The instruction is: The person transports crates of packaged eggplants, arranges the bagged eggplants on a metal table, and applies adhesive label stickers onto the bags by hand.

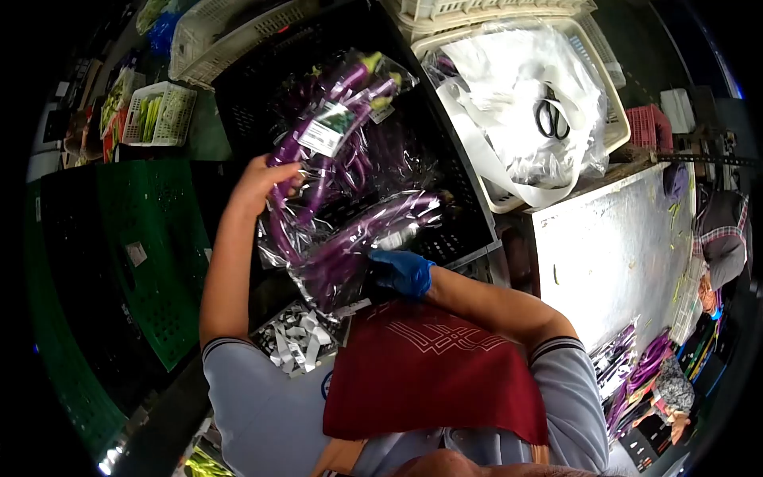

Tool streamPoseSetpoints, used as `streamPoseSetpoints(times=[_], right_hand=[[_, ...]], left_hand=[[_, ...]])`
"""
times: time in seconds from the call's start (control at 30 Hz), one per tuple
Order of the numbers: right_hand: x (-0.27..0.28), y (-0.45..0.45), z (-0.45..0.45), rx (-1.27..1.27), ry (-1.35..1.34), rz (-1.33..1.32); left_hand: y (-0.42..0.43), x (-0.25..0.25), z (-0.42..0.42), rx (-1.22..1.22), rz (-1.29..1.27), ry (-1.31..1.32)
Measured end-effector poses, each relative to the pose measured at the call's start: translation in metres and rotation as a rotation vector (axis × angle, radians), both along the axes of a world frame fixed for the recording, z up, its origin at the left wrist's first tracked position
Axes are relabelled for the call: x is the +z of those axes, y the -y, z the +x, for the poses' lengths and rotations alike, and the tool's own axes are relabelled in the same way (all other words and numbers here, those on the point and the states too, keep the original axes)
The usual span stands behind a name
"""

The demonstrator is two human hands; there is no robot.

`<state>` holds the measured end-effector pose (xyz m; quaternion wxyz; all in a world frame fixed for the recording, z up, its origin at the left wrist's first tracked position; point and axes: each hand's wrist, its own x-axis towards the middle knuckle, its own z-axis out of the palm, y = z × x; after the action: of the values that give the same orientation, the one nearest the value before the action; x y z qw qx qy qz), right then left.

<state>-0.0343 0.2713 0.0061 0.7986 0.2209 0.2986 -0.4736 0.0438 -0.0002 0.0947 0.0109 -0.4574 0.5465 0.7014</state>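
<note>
My bare left hand (269,184) is wrapped round the lower end of a clear plastic bag of long purple eggplants (327,119) with a white and green label. This bag slants up over a black crate (469,199). A second clear bag of eggplants (373,230) lies across the crate's near side. My right hand (403,273), in a blue glove, is at the lower edge of this second bag, its fingers curled against the plastic and partly hidden. More bagged eggplants (389,151) lie inside the crate.
A cream basket (616,131) at the upper right holds plastic bags, a white strip and black-handled scissors (550,118). Right of me stands a pale worktable (612,254), with other people beyond it. Green crates (151,238) stand at left. A box of silvery strips (298,338) is near my body.
</note>
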Motion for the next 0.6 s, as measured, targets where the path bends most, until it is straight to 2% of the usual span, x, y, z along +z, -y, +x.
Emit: streamPoseSetpoints(times=[0.1, 0.2, 0.23, 0.33, 0.37, 0.4, 0.47, 0.57, 0.6], right_hand=[[-0.001, -0.007, -0.004, 0.065, 0.052, -0.132], [0.018, -0.01, -0.011, 0.015, 0.009, -0.152], [0.011, -0.009, -0.011, -0.02, 0.029, -0.232], [0.003, -0.006, -0.02, 0.008, -0.107, 0.066], [-0.013, -0.006, -0.026, 0.389, -0.689, -0.424], [-0.029, -0.005, -0.033, 0.66, -1.418, -0.745], [-0.035, 0.009, -0.033, 0.878, -1.963, -0.49], [-0.066, 0.018, -0.048, 1.381, -2.35, -0.934], [-0.076, 0.026, -0.054, 1.395, -2.324, -0.965]], left_hand=[[0.014, 0.016, 0.0, 0.001, -0.049, -0.076], [0.016, 0.035, -0.006, 0.026, 0.006, -0.132], [0.018, 0.038, -0.007, 0.018, 0.008, -0.141], [0.019, 0.051, -0.009, 0.031, -0.048, -0.154], [0.019, 0.055, -0.009, 0.042, -0.077, -0.157], [0.022, 0.057, -0.007, 0.037, -0.095, -0.176], [0.021, 0.066, -0.003, 0.063, -0.107, -0.191], [0.019, 0.073, 0.006, 0.133, -0.108, -0.16], [0.019, 0.074, 0.009, 0.144, -0.093, -0.171]])
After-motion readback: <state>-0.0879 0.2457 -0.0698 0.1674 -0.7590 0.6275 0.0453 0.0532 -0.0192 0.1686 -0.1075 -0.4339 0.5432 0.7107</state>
